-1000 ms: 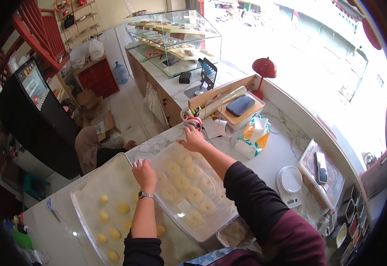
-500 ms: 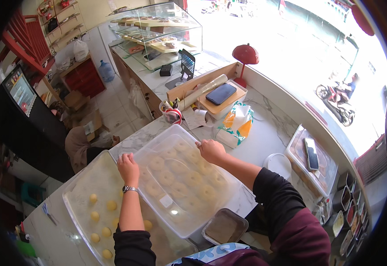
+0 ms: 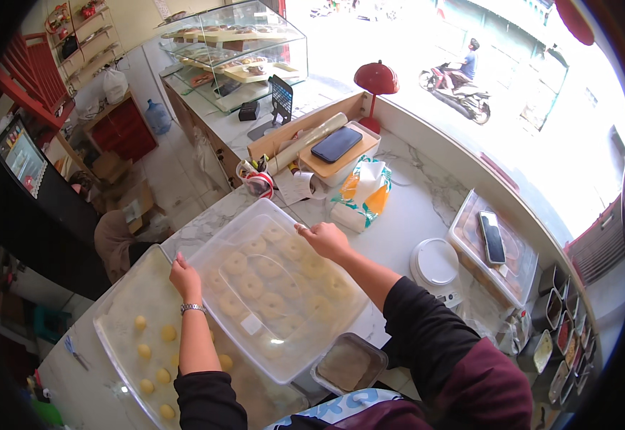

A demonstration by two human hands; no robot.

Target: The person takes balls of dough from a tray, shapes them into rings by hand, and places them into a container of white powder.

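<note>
left hand (image 3: 185,278) and right hand (image 3: 325,241) hold a box (image 3: 275,363) of dough rings (image 3: 270,268).

A translucent plastic box (image 3: 284,364) lies aslant between the hands (image 3: 325,241), pale dough rings (image 3: 251,287) showing through its ridged top

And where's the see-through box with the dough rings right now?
In the head view, the translucent plastic box is at lower centre, between the left hand and right hand, with the dough balls to its left.
</note>
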